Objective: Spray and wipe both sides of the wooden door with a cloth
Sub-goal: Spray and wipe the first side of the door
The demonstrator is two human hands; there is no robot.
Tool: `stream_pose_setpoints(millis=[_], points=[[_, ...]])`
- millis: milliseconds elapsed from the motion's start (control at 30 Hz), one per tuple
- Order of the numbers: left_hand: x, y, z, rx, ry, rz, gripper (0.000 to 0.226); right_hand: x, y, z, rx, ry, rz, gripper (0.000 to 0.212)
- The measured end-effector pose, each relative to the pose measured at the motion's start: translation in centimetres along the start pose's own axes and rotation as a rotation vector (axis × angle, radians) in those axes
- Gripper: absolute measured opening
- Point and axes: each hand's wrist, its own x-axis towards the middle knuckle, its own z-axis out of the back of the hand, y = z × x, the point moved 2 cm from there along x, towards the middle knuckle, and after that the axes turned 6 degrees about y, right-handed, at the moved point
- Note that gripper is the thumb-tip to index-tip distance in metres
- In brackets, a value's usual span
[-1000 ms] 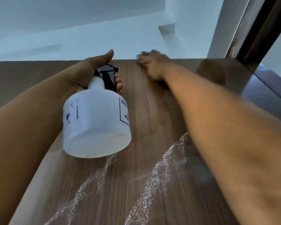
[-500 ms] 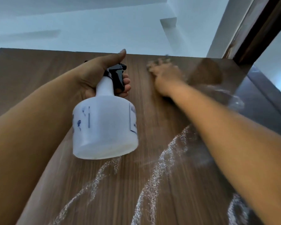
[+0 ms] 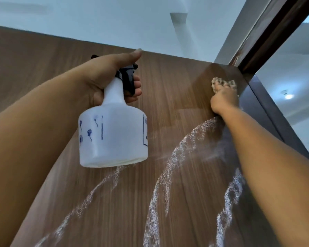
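Left hand fingers curl round the trigger and neck of the white spray bottle, whose long axis tilts, nozzle up toward the wooden door. Right hand clutches the cloth, pressing it near the door's upper right edge.

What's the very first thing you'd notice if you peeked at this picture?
Probably the big white spray bottle in the middle, which the left hand grips by its black trigger in front of the wooden door. Next come the white foamy streaks running down the door's lower part. Near the door's top right corner, the right hand presses a beige cloth on the wood.
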Motion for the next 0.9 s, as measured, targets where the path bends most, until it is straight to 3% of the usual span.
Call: stream_pose_setpoints(millis=[67, 233, 333, 400, 500, 600, 733, 800, 900], points=[[-0.6, 0.1, 0.2, 0.0, 0.013, 0.012, 0.044, -2.7, 2.4, -0.5, -0.021, -0.04, 0.025, 0.06], [-1.1, 1.3, -1.8, -0.04, 0.001, 0.004, 0.043, -13.9, 12.1, -3.7, 0.1, -0.024, 0.531, 0.057], [-1.1, 2.1, -2.8, -0.068, -0.023, -0.006, 0.05, -16.0, 11.8, -4.2, 0.118, 0.034, 0.719, 0.052], [-1.3, 2.4, -3.0, -0.053, -0.049, -0.006, 0.052, -13.8, 8.5, -3.6, 0.125, 0.02, 0.648, 0.058], [-1.7, 2.7, -3.4, -0.056, -0.037, 0.013, 0.051, -9.4, 2.1, -2.0, 0.144, -0.027, 0.382, 0.071], [-2.0, 2.6, -4.4, -0.054, -0.068, 0.018, 0.049, -6.3, -3.6, -0.3, 0.045, 0.03, 0.118, 0.067], [-1.6, 1.8, -6.4, -0.047, -0.115, 0.001, 0.047, -6.5, -3.0, -0.3, 0.061, 0.005, 0.013, 0.066], [-1.1, 1.5, -7.7, -0.058, -0.114, 0.026, 0.048, -8.8, 0.6, -1.4, 0.102, -0.031, 0.215, 0.064], [-0.3, 1.6, -9.8, -0.087, -0.165, 0.027, 0.046, -13.1, 4.7, -2.4, 0.073, 0.067, 0.666, 0.06]])
